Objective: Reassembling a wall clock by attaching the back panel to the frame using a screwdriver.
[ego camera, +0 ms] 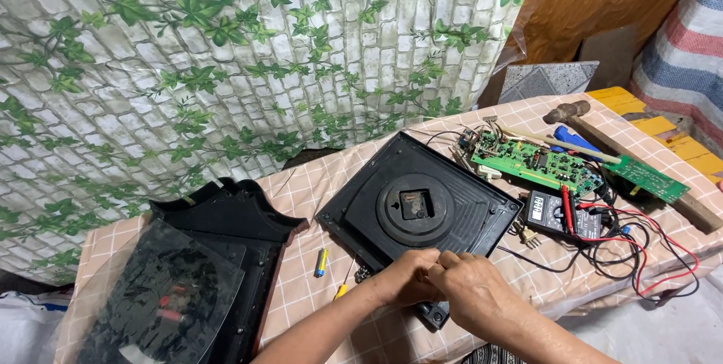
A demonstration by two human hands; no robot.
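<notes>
Black square plastic clock back panel (419, 202) lies on the checked worktop (316, 183). At its near edge, left hand (404, 277) and right hand (471, 282) meet, fingers pinched together; what they grip is hidden. Small battery (321, 261) lies left of the panel.

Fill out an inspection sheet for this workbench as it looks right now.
Surface: table under a pink checked cloth.
Job's things: black square clock back panel with a round centre mechanism; both hands meet at its near edge.
Clutter: black clock frame with a clear cover at left, small battery, green circuit boards, multimeter, hammer.
Grippers: left hand and right hand pressed together, fingers curled; what they pinch is hidden.
Cables: red and black multimeter leads tangled at right.
Surroundings: ivy-print brick-pattern wall covering, wooden panel, striped sheet.
</notes>
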